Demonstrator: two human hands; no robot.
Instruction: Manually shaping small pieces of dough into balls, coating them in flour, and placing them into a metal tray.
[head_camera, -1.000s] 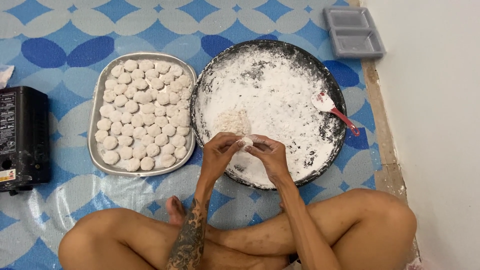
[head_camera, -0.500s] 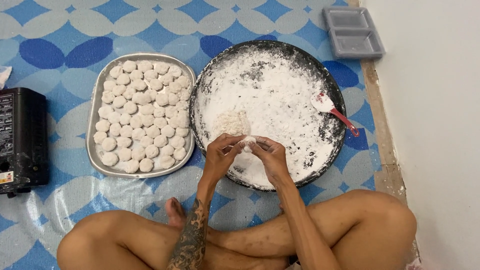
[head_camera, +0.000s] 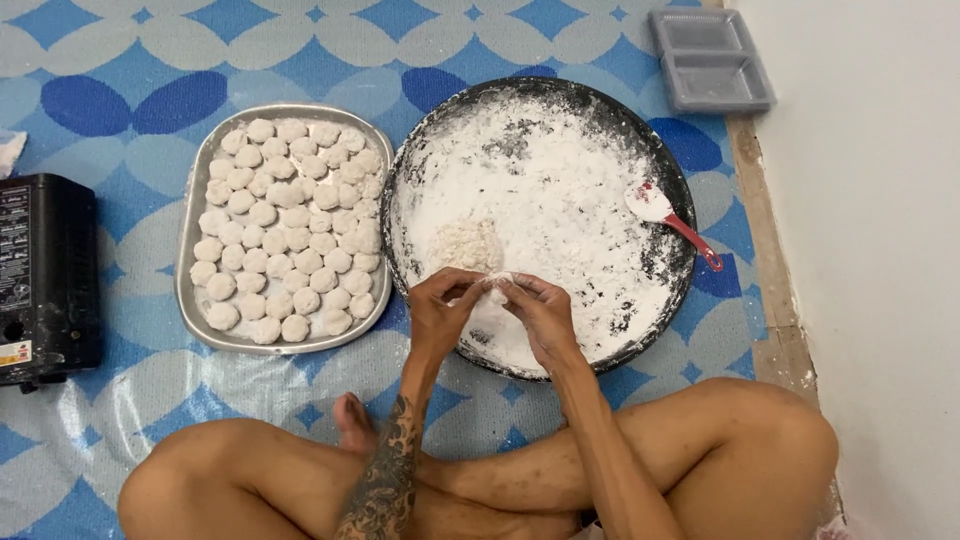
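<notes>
The person sits cross-legged on the blue patterned mat, both hands meeting over the near edge of the big round pan dusted with white flour. The left hand and the right hand have their fingertips drawn in narrow around a small piece of dough, pinching it from both sides; most of the piece is hidden behind the fingers, so its exact shape is hard to tell. Just beyond the hands a rough lump of dough lies in the flour, and a white spoon with a red handle rests at the pan's right side. Left of the pan, just beside it, the oblong metal tray is packed with rows of small floured dough balls. A black appliance sits at the far left and a grey plastic tray near the wall. To shape well, I'd judge light, even pressure matters, working over the flour so the piece doesn't stick, and matching its size to the ones on the tray.
</notes>
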